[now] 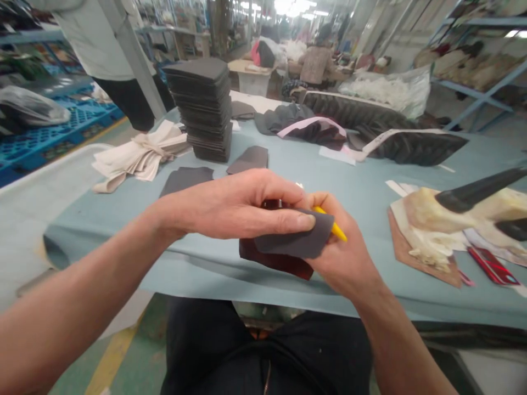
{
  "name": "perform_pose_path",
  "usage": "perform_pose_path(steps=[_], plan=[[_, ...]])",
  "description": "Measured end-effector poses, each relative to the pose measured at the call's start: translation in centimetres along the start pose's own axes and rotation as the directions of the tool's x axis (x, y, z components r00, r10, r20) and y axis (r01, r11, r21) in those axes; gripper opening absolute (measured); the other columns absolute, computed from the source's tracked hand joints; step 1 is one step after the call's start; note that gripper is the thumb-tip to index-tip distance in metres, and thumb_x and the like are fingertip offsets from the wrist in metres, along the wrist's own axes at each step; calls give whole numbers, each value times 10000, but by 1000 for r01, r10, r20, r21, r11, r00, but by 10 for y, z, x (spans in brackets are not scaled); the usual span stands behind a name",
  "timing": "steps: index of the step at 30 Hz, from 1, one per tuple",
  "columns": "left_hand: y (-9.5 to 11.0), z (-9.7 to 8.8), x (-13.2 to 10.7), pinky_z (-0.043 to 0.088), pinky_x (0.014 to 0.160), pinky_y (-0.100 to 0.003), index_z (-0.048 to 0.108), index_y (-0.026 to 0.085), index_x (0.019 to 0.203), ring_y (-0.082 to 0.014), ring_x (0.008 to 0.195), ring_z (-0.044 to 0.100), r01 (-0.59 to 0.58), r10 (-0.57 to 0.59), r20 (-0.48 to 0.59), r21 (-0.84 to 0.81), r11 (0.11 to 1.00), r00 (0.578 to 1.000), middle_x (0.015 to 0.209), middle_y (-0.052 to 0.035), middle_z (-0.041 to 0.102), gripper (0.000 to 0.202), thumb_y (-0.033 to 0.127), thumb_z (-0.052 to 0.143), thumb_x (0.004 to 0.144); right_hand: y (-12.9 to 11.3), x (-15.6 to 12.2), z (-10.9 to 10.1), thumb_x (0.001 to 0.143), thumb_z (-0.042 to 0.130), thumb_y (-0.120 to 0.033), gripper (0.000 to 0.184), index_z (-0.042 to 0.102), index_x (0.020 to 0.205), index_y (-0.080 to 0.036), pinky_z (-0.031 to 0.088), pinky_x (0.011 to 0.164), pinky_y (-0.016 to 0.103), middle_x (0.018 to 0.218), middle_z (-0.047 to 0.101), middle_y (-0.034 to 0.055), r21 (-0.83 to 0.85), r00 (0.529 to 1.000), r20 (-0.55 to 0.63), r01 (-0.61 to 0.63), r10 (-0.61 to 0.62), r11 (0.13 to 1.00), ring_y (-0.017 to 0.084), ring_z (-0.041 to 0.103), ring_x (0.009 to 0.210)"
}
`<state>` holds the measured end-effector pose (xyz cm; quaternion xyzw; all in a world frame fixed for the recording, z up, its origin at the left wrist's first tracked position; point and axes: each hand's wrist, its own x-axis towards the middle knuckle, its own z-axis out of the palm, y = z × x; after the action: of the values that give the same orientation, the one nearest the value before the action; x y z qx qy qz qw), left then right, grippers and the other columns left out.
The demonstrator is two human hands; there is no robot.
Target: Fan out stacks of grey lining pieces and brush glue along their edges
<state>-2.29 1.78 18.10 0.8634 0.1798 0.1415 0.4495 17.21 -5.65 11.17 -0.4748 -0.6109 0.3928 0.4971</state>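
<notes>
My left hand is closed over a dark grey fabric piece, thumb pressing it flat on top of a dark red-brown piece held beneath. My right hand grips the same pieces from the right, and a yellow pen sticks out between its fingers. Both hands hover above the near edge of the light blue table. A tall stack of dark grey pieces stands further back, with two loose grey pieces lying before it.
Cream fabric strips lie at the left. A glue-caked board with a black-handled brush sits at the right, beside a red item. Dark quilted material covers the far table. A person stands behind at the left.
</notes>
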Motion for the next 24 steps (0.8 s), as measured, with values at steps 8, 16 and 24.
perform_pose_path(steps=[8,16,24], plan=[[-7,10,12,486,676,-242,743,207,1311,-151,787,671,-148,91,-361,-131,980,928,959,-18,757,380,465,686,1038,-8,8,-14,815,922,-447,393,600,782,-224,397,512,224,696,575,-36,-124,940,-243,215,-239,969,94,482,600],[-105,99,-13,619,1012,-419,749,201,1368,-368,1282,721,-354,-220,-549,-745,565,806,1376,-180,760,1167,1074,637,602,0,10,-13,939,846,-323,154,718,937,-238,609,773,254,814,665,-30,-115,786,-497,361,-368,925,116,643,759],[-80,164,10,593,1067,-384,835,225,1160,-258,1111,775,-402,-398,-638,-746,531,659,1198,-71,835,417,541,878,892,14,9,6,932,821,-287,143,798,1062,-232,651,1038,350,1095,769,4,-37,686,-644,412,-337,910,169,754,1055]])
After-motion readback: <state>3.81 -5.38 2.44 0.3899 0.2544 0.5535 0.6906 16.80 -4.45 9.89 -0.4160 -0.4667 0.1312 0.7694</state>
